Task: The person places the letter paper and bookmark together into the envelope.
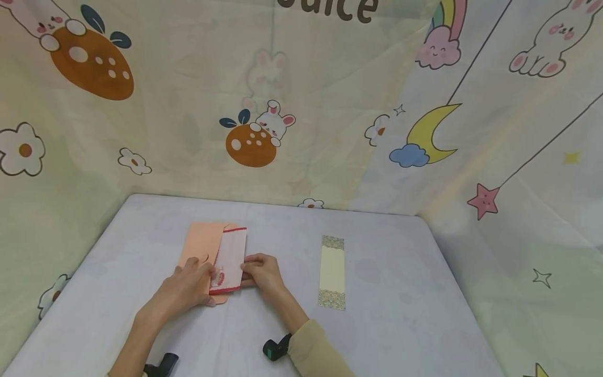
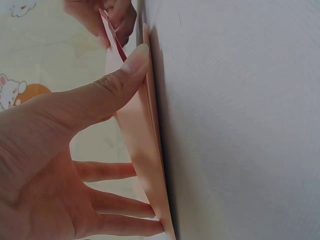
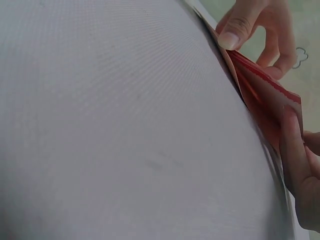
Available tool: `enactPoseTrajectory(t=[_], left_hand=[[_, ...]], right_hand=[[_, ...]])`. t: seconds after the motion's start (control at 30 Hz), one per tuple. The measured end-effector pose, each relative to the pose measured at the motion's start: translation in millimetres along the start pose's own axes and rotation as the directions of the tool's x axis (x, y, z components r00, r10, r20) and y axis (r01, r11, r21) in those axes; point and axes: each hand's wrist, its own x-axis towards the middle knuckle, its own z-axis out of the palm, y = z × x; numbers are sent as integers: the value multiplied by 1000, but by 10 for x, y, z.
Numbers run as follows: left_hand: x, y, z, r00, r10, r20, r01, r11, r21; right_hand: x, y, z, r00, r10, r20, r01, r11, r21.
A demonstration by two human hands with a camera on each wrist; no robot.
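Lower frame, left of centre: we note a peach card (image 1: pixel 202 240) bearing a pale, red-edged sheet (image 1: pixel 233 256); left hand (image 1: pixel 187 284) presses the card, fingers apart; right hand (image 1: pixel 265 274) pinches the sheet's edge.

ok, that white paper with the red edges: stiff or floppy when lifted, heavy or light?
Probably bendable: the white paper looks thin edge-on in the wrist views. Likely not fully limp, since its right side is raised above the peach piece without obvious drooping. Probably light too, as the right hand holds it by one edge.
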Motion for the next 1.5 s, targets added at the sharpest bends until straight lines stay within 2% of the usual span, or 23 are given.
enactPoseTrajectory(t=[0.37, 0.97, 1.3, 1.5], left_hand=[[6, 10, -31, 1000, 6, -1, -6, 1000, -8], [18, 10, -19, 1000, -22, 21, 22, 1000, 13], [-4, -13, -30, 1000, 6, 4, -6, 1000, -15], [-4, -9, -44, 1000, 17, 6, -17, 999, -28]], right_hand=[[19, 21, 64, 1000, -13, -9, 13, 1000, 3], [7, -24, 187, 999, -31, -23, 30, 999, -36], [50, 7, 234, 999, -22, -24, 21, 999, -26], [65, 26, 250, 999, -44, -12, 44, 998, -36]])
